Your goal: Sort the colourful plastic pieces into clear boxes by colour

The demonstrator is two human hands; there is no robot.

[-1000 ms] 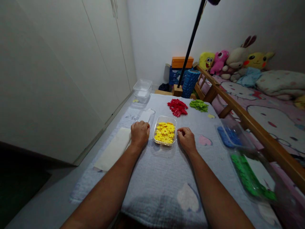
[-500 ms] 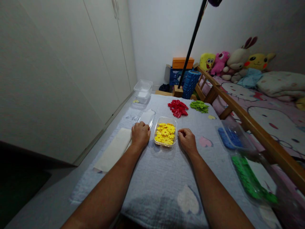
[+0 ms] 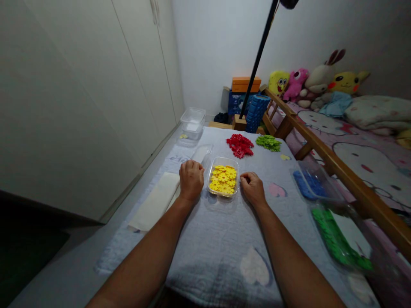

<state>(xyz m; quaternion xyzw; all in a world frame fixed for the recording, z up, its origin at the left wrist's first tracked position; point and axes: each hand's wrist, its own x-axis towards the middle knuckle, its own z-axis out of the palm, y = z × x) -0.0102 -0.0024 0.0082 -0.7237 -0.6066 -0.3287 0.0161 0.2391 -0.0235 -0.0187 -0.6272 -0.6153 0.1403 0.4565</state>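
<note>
A clear plastic tub [image 3: 210, 187] full of yellow flower-shaped pieces [image 3: 223, 179] stands upright on the cloth between my hands. To its left, my left hand [image 3: 191, 177] has its fingers curled around the near edge of a clear plastic lid [image 3: 204, 153], whose far end shows beyond the knuckles. My thumb and most fingertips on that side are hidden. Close by the tub's right side, my right hand [image 3: 252, 185] lies on the cloth as a loose fist, with no object visible in it.
Red pieces [image 3: 240, 146] and light green pieces [image 3: 268, 143] lie in heaps at the back. Folded pale cloth [image 3: 156, 203] is at left, clear containers [image 3: 192, 116] behind it. Along the wooden bed rail [image 3: 317, 139] are blue pieces [image 3: 308, 185] and bagged green pieces [image 3: 330, 239].
The lid has shifted slightly away and to the right, turning from its flat position as my left hand closed on it. My right hand and the tub have stayed in place.
</note>
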